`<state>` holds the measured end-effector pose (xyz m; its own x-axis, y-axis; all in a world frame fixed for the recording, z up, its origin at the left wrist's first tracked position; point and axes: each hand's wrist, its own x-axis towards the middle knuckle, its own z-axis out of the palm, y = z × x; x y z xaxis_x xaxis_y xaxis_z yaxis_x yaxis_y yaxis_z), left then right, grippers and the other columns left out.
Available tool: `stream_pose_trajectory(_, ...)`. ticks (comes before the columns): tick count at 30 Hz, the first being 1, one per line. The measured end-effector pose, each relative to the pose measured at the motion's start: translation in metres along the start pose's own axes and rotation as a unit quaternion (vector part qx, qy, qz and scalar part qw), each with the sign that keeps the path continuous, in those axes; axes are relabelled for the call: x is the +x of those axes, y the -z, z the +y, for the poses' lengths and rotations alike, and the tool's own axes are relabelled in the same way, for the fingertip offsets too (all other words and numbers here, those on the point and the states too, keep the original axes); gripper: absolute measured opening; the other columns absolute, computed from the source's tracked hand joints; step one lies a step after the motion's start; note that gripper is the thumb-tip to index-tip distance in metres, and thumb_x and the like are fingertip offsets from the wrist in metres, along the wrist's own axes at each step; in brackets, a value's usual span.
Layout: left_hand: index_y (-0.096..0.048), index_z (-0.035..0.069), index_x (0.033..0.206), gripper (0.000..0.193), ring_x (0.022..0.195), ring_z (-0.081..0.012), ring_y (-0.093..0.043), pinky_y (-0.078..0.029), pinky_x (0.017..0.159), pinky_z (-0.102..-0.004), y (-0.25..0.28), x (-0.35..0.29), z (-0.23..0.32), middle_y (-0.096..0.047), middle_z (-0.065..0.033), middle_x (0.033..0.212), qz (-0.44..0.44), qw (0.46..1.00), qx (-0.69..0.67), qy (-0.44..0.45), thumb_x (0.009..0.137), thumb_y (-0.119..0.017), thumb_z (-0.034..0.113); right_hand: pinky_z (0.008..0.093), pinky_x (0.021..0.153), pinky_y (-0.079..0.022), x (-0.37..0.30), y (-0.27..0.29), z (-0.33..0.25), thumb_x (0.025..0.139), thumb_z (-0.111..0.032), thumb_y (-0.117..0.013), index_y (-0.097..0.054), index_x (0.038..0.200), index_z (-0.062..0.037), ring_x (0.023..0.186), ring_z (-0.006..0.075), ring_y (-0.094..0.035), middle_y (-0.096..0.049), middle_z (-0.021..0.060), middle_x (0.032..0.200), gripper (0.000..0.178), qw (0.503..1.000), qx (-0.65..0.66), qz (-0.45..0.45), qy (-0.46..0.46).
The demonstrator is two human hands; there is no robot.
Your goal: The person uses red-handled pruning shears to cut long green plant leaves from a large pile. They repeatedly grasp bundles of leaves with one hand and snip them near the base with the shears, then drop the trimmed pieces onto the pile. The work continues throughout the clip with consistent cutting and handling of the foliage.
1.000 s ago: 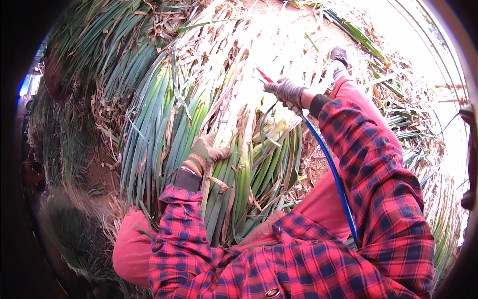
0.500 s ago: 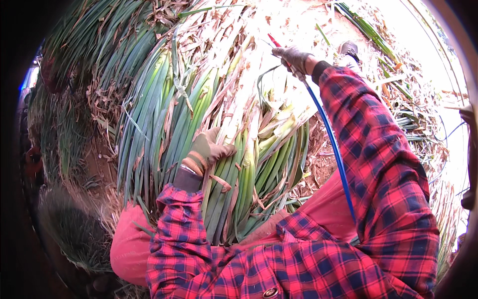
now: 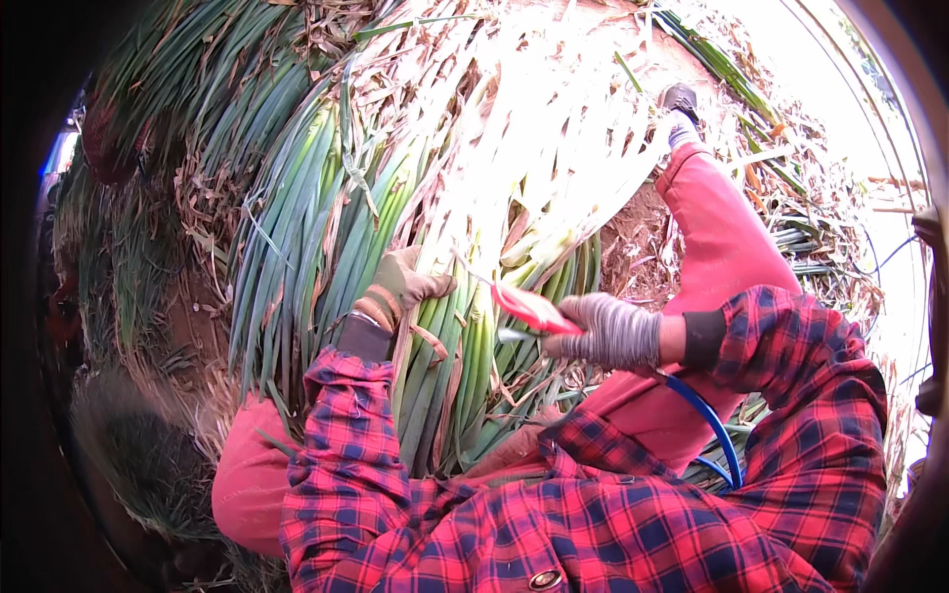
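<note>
A thick pile of green onions [image 3: 297, 227] lies before me, green leaves toward me and pale stalks pointing away into glare. My left hand [image 3: 403, 287], in a brown and tan glove, is closed on some green onions where the leaves turn pale. In my right hand [image 3: 608, 331], wearing a grey glove, is a red air blow gun [image 3: 529, 308] with a thin nozzle. Its nozzle points left over the stalks, close to my left hand. From the grip a blue hose [image 3: 714, 420] curves down beside my right thigh.
More bunches of green onions [image 3: 227, 74] are heaped at the far left. Dry husks and leaves litter the ground, with loose green leaves [image 3: 712, 59] at the far right. My legs in red trousers [image 3: 727, 227] flank the pile. Strong sunlight washes out the far stalks.
My right hand has swept the air blow gun from the far end of the stalks back toward me, near my left hand. The hose now bends. My left hand has barely shifted.
</note>
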<state>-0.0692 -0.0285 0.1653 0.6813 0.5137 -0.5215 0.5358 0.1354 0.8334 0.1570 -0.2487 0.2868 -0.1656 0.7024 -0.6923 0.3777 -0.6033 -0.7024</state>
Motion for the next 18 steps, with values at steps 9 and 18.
stream_pose_trajectory(9,-0.067,0.001,0.106,0.048,0.079,-0.0175,-0.066,-0.052,0.075,-0.0305,-0.008,-0.011,0.035,-0.071,-0.0097,0.091,0.006,0.995,0.085,0.049,0.066,-0.081,0.023,0.0295,0.035,-0.042,0.034,0.028,0.009,0.088,-0.047,-0.061,-0.057,0.096,-0.0031,0.039,0.0139,-0.052,-0.054,0.0058,0.057,0.045,0.994,0.079,0.069,-0.026)
stream_pose_trajectory(18,-0.06,0.003,0.106,0.049,0.092,-0.0372,-0.063,-0.05,0.082,-0.0425,-0.034,-0.02,0.08,-0.065,-0.0223,0.098,0.044,0.899,0.422,0.112,0.071,-0.073,0.034,0.0311,0.035,-0.039,0.074,0.069,0.006,0.085,-0.048,-0.066,-0.054,0.096,-0.0006,0.041,0.0138,-0.048,-0.049,0.0034,0.058,0.05,0.977,0.118,0.152,-0.093)
